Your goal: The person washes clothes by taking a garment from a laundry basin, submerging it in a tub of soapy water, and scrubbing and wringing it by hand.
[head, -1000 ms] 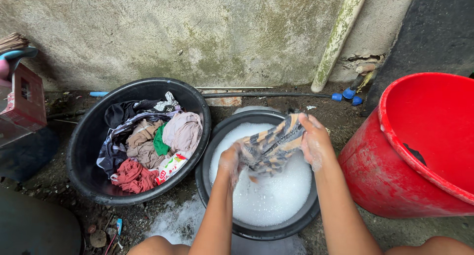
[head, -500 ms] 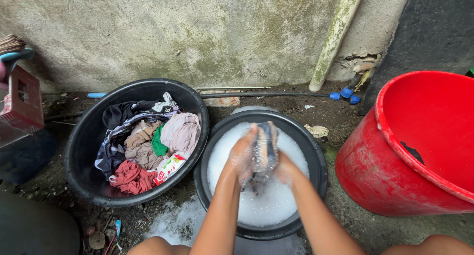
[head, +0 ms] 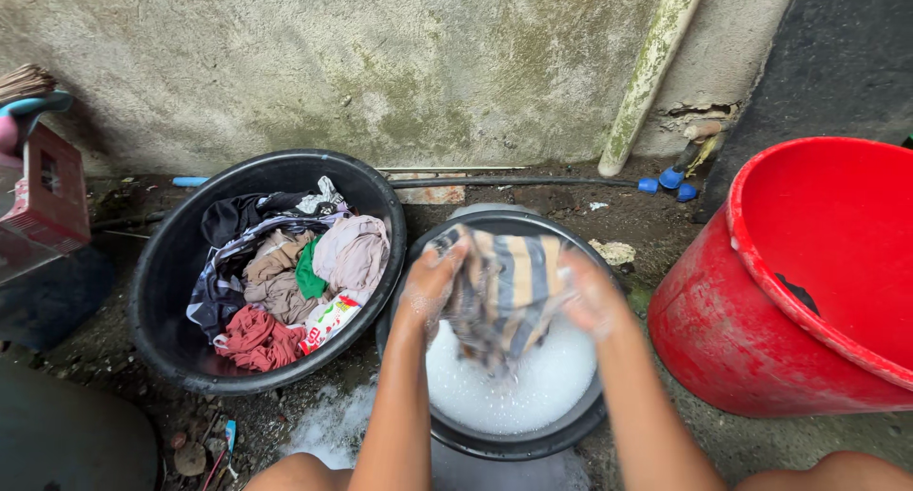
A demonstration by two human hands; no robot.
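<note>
A wet striped cloth [head: 509, 291], dark with tan bands, hangs spread between my two hands over a black basin [head: 514, 439] full of white suds. My left hand [head: 430, 282] grips its left edge and my right hand [head: 588, 291] grips its right edge, both soapy. The cloth's lower end dips toward the foam.
To the left stands a larger black basin [head: 162, 291] holding a heap of mixed clothes [head: 285, 282] and a detergent packet [head: 328, 322]. A big red tub [head: 704, 339] sits at the right. A mossy wall [head: 380, 63], a pipe [head: 651, 68] and a hose [head: 514, 182] run behind. Foam lies spilled on the ground.
My hands were pressed together rubbing the bunched cloth half a second ago. Now they have drawn apart and spread the cloth open above the suds.
</note>
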